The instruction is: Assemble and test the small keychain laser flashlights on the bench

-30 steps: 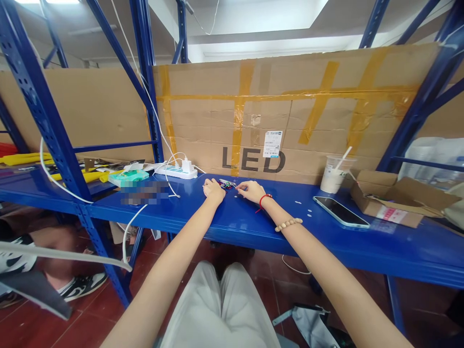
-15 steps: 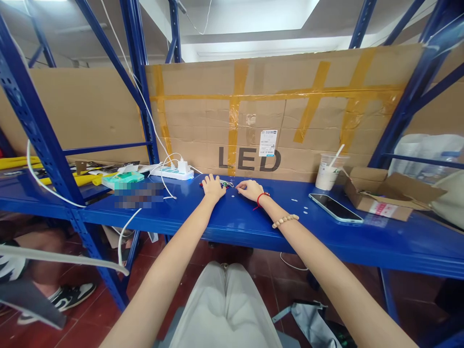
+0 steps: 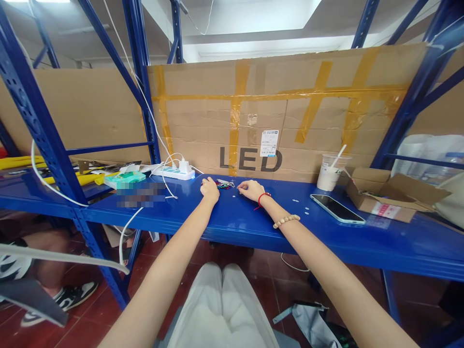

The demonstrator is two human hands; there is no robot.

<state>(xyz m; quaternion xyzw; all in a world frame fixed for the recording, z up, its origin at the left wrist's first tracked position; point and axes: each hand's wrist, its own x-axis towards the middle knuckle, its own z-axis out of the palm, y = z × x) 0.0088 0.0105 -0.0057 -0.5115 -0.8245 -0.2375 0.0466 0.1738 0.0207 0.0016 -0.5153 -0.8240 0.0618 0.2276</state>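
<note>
Several pieces (image 3: pixel 225 184) beside left grip (image 3: pixel 209 189)

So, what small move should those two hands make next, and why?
Probably ease the right hand slightly left to the small colourful heap: it lies between the hands, close by the left hand, while the right one sits just short of it. Whether either pinches anything is too small to tell.

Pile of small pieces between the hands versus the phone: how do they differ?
The pile is multicoloured with shiny bits, while the phone has a dark screen and pale edge. The pile is many small pieces; the phone is one flat slab. The pile lies between the left hand and right hand; the phone lies apart, right of both. Both rest on the blue shelf.
</note>
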